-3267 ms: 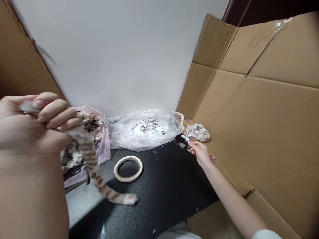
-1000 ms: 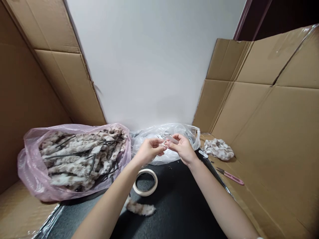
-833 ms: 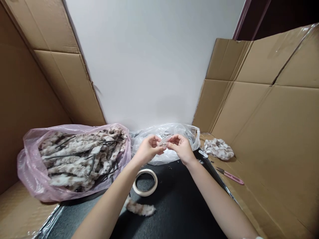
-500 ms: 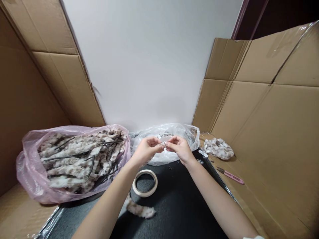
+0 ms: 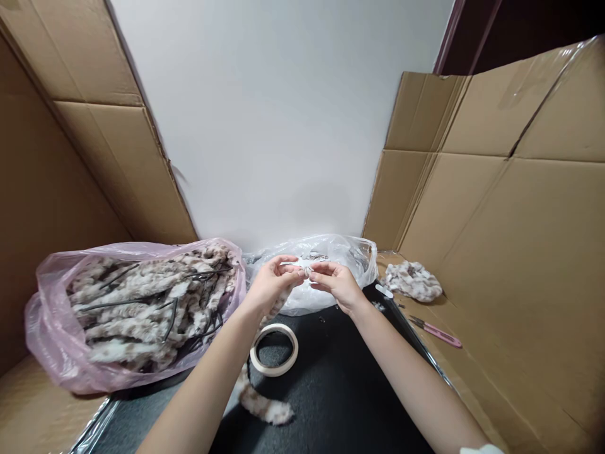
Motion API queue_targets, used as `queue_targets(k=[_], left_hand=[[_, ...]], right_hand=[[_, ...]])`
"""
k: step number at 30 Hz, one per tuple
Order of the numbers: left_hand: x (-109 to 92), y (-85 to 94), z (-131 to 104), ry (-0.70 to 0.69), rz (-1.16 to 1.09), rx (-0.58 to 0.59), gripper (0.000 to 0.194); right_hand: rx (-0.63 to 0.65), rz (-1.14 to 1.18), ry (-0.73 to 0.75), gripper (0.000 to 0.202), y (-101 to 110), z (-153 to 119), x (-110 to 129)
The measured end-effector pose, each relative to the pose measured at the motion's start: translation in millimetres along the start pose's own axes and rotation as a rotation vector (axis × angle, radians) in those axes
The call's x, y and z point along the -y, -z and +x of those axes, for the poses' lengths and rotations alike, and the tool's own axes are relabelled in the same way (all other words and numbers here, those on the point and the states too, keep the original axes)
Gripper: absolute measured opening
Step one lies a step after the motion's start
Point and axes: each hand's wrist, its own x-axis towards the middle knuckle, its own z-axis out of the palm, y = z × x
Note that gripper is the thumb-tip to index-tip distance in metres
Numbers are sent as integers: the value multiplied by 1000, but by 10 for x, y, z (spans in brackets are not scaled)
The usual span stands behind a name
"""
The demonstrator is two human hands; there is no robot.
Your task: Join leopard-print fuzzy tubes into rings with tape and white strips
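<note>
Two hands, left hand point(image 5: 275, 284) and right hand point(image 5: 338, 285), are pinching one white strip point(image 5: 307, 272) | no longer showing flat, it's apparently wrapping | banded plush tail point(image 5: 265, 407) is trailing below onto desk point(image 5: 350, 391)

You have open room above your left hand point(image 5: 276, 280) and right hand point(image 5: 338, 284), up along the white wall point(image 5: 274, 139). Just beyond them the clear plastic bag point(image 5: 302, 304) is in the way; the stuffed pink bag point(image 5: 57, 353) blocks your left. The tape roll point(image 5: 276, 372) and plush tail point(image 5: 265, 407) crowd your left forearm point(image 5: 208, 384), but an open lane of desk point(image 5: 350, 384) separates that roll from your right forearm point(image 5: 401, 372). Further right, the cardboard panel point(image 5: 524, 252) limits you.
</note>
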Motion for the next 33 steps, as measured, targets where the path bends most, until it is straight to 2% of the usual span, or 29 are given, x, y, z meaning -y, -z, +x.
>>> queue_targets(k=[4, 10, 14, 21, 27, 33], left_hand=[[4, -22, 3, 21, -35, -25, 66], [15, -53, 18, 45, -48, -83, 68], [42, -57, 21, 31, -38, -101, 66], [92, -42, 46, -30, -36, -75, 59], [88, -48, 51, 26, -37, -58, 58], [110, -63, 47, 43, -29, -80, 49]], right_hand=[[-9, -94, 72, 40, 21, 29, -37], [-69, -289, 281, 25, 15, 16, -18], [-22, -366, 389, 20, -11, -32, 10], [63, -347, 380, 25, -3, 3, -37], [136, -369, 398, 20, 33, 1, 23], [63, -376, 397, 20, 21, -3, 26]])
